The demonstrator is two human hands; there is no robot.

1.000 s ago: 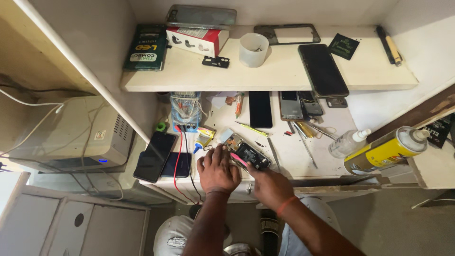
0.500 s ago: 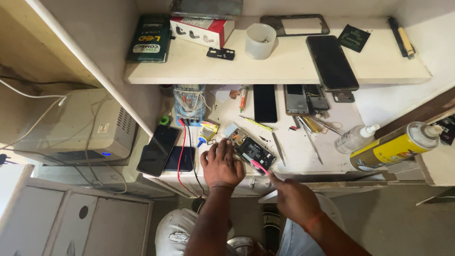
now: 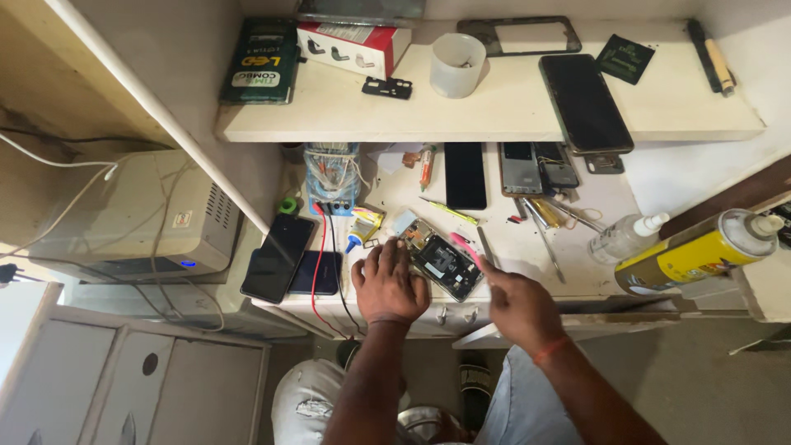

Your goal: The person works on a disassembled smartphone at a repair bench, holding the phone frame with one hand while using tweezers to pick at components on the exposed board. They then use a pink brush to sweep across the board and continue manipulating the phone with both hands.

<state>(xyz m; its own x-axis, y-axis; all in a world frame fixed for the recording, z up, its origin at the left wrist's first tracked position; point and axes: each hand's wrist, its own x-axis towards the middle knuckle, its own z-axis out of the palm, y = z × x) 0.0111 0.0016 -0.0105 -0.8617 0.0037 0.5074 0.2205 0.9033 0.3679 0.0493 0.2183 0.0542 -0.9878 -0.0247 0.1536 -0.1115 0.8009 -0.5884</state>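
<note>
An opened phone [image 3: 445, 265] with its dark insides showing lies tilted on the white bench [image 3: 511, 247]. My left hand [image 3: 387, 284] rests on the phone's left end, fingers spread, and holds it down. My right hand [image 3: 521, 306] hovers just right of the phone, loosely curled. Its forefinger reaches out to the lower end of a thin metal tool [image 3: 486, 247]. A pink tool [image 3: 465, 242] lies against the phone's upper right edge, apart from both hands. I see nothing gripped in the right hand.
Two dark phones [image 3: 284, 268] lie left of my left hand beside red wires [image 3: 317, 264]. A clear bottle [image 3: 626, 237] and a yellow spray can [image 3: 700, 251] stand at the right. The shelf [image 3: 494, 115] above holds a white cup [image 3: 457, 64], a black phone [image 3: 585, 103] and boxes.
My right hand has pulled back to the right, away from the phone. The pink tool it held now lies beside the phone. My left hand has stayed on the phone.
</note>
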